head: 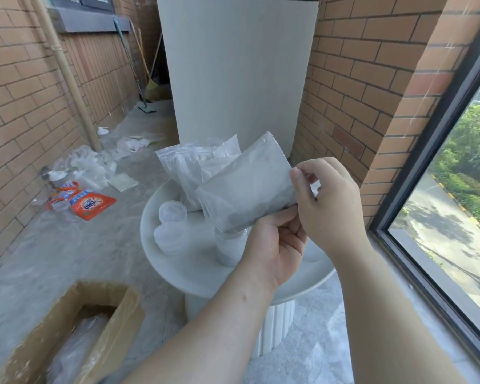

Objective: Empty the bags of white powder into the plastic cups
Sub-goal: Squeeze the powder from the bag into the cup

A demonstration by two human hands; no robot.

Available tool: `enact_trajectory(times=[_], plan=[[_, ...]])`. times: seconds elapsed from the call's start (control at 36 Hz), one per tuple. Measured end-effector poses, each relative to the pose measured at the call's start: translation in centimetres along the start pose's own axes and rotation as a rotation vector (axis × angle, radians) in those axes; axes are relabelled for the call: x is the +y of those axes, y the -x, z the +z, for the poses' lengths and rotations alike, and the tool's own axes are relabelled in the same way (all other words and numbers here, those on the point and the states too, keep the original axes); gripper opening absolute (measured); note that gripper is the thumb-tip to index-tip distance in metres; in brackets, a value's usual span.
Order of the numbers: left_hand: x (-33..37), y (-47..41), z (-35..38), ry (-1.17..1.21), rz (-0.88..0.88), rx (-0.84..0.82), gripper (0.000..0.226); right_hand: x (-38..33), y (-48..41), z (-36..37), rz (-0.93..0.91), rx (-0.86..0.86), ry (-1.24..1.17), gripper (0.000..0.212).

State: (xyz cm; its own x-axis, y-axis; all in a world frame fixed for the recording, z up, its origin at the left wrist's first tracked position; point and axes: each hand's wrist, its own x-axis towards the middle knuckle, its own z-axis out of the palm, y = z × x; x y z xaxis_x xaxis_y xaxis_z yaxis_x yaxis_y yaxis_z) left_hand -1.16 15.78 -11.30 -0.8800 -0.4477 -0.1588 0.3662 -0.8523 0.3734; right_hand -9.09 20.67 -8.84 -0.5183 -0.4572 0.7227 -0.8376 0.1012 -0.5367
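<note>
We are holding one bag (247,187) of white powder in the air above the counter (150,245), tilted, with its long side sloping up toward the far edge. Our left hand (272,245) is pinching the bag's lower near corner, fingers curled under it. Our right hand (327,200) is gripping the bag's right end between thumb and fingertips, just above the left hand and nearly touching it.

The bag is hanging right over a cup (229,248) near the middle of the counter and is covering the cup's mouth, so we cannot tell whether anything is falling in. The cup's lower part is looking white. Our left wrist is blocking the cup's near right side.

Behind the held bag, more bags (194,167) are leaning together at the counter's far edge, partly hidden by it. Toward the left edge, small clear tubs (171,225) are sitting in a short stack, apart from the cup.

A tall white board (239,79) is standing just beyond the counter against the brick wall (358,79). On the floor (94,259) to the left, an orange packet (92,206) is lying among loose clear plastic, and an open box (67,328) is sitting near our left arm with plastic inside. A broom (150,79) is leaning in the far corner. A window (455,217) is running along our right side.
</note>
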Motion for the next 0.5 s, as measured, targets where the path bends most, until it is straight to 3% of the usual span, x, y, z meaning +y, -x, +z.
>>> enact_trajectory(times=[0.17, 0.5], plan=[[-0.24, 0.14, 0.00, -0.005, 0.016, -0.055, 0.021, -0.33, -0.10, 0.53, -0.025, 0.087, -0.042, 0.011], [-0.34, -0.15, -0.36, -0.006, 0.006, -0.022, 0.024, -0.17, -0.10, 0.76, -0.015, 0.062, -0.037, 0.013]])
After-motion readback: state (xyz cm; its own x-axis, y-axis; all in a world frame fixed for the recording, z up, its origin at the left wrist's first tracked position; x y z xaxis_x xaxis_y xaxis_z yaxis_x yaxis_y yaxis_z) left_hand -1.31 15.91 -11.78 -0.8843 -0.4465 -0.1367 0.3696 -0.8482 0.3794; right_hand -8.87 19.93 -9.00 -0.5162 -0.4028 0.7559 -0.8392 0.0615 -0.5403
